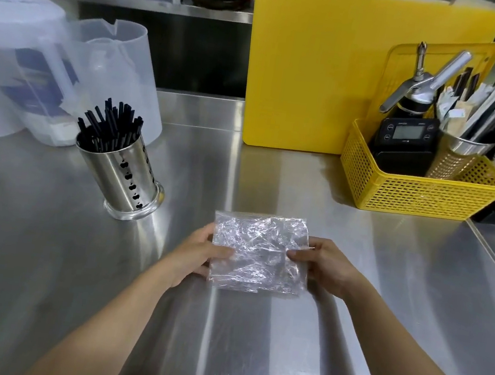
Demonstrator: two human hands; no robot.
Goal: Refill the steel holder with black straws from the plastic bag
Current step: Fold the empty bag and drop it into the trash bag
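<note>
Holder (123,167) stands upright, bag (259,253) down-right of it, pinched at each side by left hand (200,252) (the closer one) and right hand (324,265).

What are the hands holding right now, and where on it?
Both hold the clear plastic bag, folded flat: the left hand pinches its left edge, the right hand its right edge, thumbs on top. No straws show inside it.

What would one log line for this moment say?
left hand: grips plastic bag | right hand: grips plastic bag | plastic bag: crumpled, flat, no straws visible inside | steel holder: upright, black straws inside
</note>
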